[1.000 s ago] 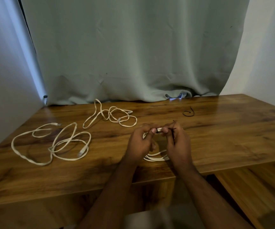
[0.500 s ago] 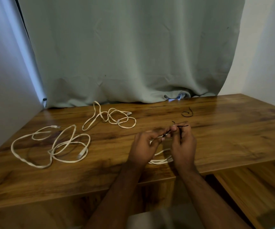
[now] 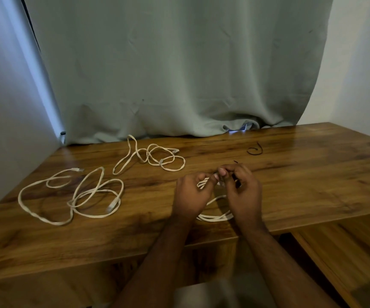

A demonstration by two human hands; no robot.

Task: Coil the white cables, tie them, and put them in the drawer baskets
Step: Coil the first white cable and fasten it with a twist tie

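Pinching coiled white cable [image 3: 215, 216] at its top with left hand [image 3: 190, 196] and right hand [image 3: 244, 194], black tie [image 3: 237, 183] in right; two loose cables [image 3: 73, 196] [image 3: 150, 156] lying on counter [image 3: 312, 185], spare tie [image 3: 255, 150] beyond.

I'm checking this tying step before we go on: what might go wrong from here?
The coiled cable is gripped only at its top by the left hand and right hand, so its loops may spring apart. The thin black tie could slip from the fingers. Two loose cables may snag.
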